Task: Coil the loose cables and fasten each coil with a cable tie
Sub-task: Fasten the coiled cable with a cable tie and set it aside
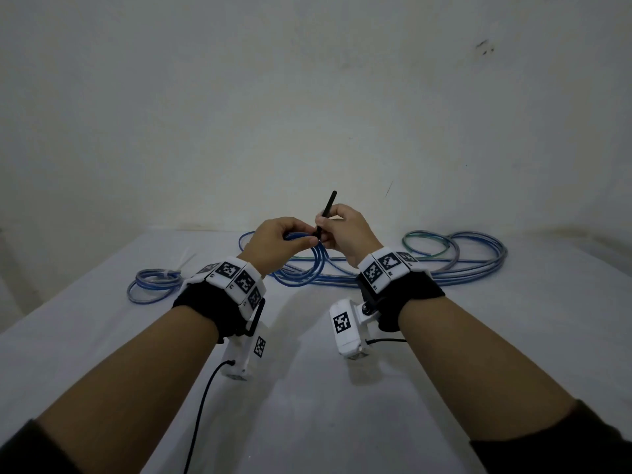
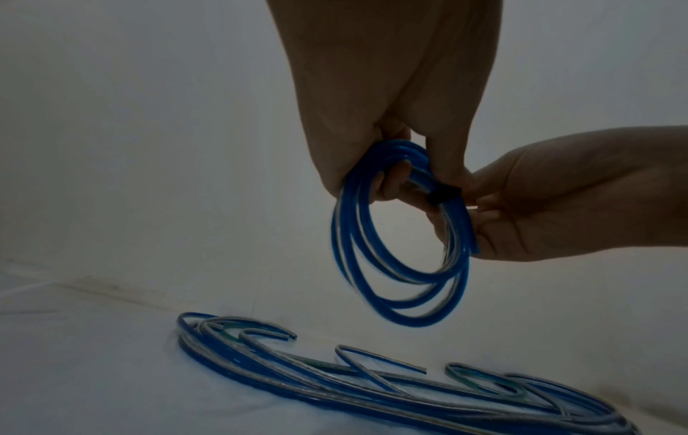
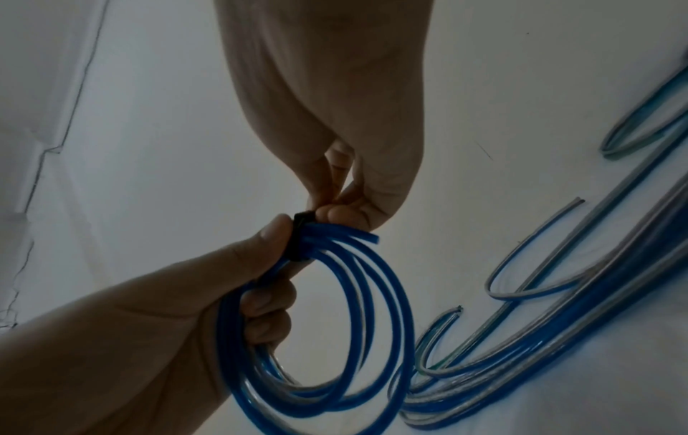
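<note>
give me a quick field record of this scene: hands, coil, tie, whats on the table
left hand: holds blue coil in the air
right hand: pinches black tie at the coil
tie: wrapped round the coil, tail sticking up
tied coil: on table, left
loose cables: on table, beyond the hands
stage: fastening the held coil

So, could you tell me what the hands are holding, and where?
The left hand grips the blue cable coil at its top; the right hand pinches the black cable tie wrapped there.

Dim, flat, bluish light — soft shadows, grainy wrist views, wide-angle bending at edges.
</note>
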